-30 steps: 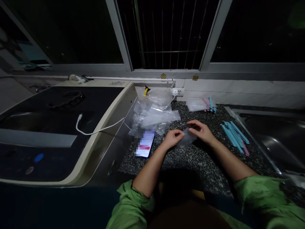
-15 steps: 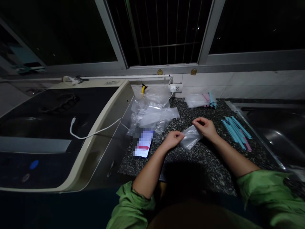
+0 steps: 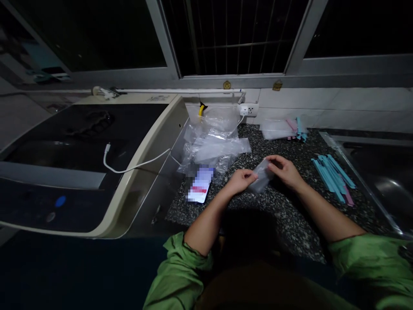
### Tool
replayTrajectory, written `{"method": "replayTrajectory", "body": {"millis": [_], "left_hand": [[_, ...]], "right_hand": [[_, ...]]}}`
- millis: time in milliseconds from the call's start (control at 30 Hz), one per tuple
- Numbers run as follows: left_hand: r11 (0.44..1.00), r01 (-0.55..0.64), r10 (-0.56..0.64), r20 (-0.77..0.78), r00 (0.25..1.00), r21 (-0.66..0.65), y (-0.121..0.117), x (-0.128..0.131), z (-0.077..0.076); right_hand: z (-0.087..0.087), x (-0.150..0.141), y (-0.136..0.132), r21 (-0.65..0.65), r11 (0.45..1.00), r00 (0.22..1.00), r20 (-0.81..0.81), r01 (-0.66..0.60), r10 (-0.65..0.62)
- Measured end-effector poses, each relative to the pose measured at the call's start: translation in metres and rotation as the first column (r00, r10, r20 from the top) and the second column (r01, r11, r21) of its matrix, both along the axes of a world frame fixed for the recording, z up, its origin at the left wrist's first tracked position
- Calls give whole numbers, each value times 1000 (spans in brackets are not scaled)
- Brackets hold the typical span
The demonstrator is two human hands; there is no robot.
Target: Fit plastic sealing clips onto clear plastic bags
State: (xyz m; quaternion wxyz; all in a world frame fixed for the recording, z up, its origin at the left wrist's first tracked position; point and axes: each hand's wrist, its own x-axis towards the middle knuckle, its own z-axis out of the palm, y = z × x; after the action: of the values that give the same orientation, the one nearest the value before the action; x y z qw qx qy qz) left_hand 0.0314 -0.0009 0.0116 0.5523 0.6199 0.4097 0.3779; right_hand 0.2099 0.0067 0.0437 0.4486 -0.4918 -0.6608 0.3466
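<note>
A small clear plastic bag (image 3: 260, 180) hangs just over the speckled counter between my hands. My left hand (image 3: 240, 181) pinches its left edge between thumb and fingers. On the upper right side, my right hand (image 3: 285, 171) grips the bag the same way. To the right lie several turquoise strips (image 3: 329, 174) with a pink strip (image 3: 348, 196) beside them. Left of my left hand rests a phone (image 3: 200, 185) with its screen lit.
Loose plastic bags (image 3: 216, 146) are heaped by the wall. Behind my right hand lie flat bags (image 3: 274, 128) with turquoise and pink strips on them. A washing machine (image 3: 142, 155) with a white cable (image 3: 138, 165) stands left; a sink (image 3: 383, 172) is right.
My hands have drawn closer together, and the bag between them looks narrower and more upright. The camera view has shifted, so the surroundings sit higher and farther right.
</note>
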Motion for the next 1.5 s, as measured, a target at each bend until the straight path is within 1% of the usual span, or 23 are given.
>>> {"method": "replayTrajectory", "body": {"millis": [100,200,300,400,500,700,767,867,967,1067,1133,1267,1367,1500], "left_hand": [[999,-46,45,36,998,11,3,-3,0],[999,-49,49,54,997,9,3,-5,2],[998,-65,65,74,995,2,2,-5,4],[995,-96,96,112,989,-8,0,-3,7],[988,-157,157,149,976,-13,-1,-3,8],[953,-286,304,288,908,-104,1,-7,10],[946,-295,323,335,885,-135,2,-7,10],[946,-277,321,366,874,-167,2,-6,11],[945,-284,324,363,874,-159,2,-6,11],[943,-299,333,355,873,-150,3,-8,8],[931,-325,365,390,845,-167,6,-9,6],[897,-374,441,545,713,-235,10,-10,5],[889,-354,457,611,646,-290,11,-9,9],[887,-310,461,667,586,-341,9,-8,14]], "right_hand": [[-2,2,2,-80,996,999,-23,-49,48],[-3,4,3,-144,988,999,-27,-49,45],[-2,3,1,-141,989,999,-27,-37,34],[-1,-1,-3,-141,988,998,-8,-61,61],[-2,-7,-7,-144,985,995,4,-97,98],[-9,-16,-9,-159,978,987,-111,-137,120],[-12,-16,-9,-167,975,984,-130,-146,125],[-15,-16,-9,-157,979,986,-122,-132,113],[-16,-17,-9,-154,979,989,-84,-132,121],[-16,-18,-11,-176,971,987,-59,-160,151],[-15,-20,-13,-211,958,981,-37,-192,188],[-18,-25,-16,-273,934,970,8,-231,243],[-21,-29,-18,-285,930,969,17,-230,245],[-24,-31,-19,-271,940,977,-32,-209,209]]}}
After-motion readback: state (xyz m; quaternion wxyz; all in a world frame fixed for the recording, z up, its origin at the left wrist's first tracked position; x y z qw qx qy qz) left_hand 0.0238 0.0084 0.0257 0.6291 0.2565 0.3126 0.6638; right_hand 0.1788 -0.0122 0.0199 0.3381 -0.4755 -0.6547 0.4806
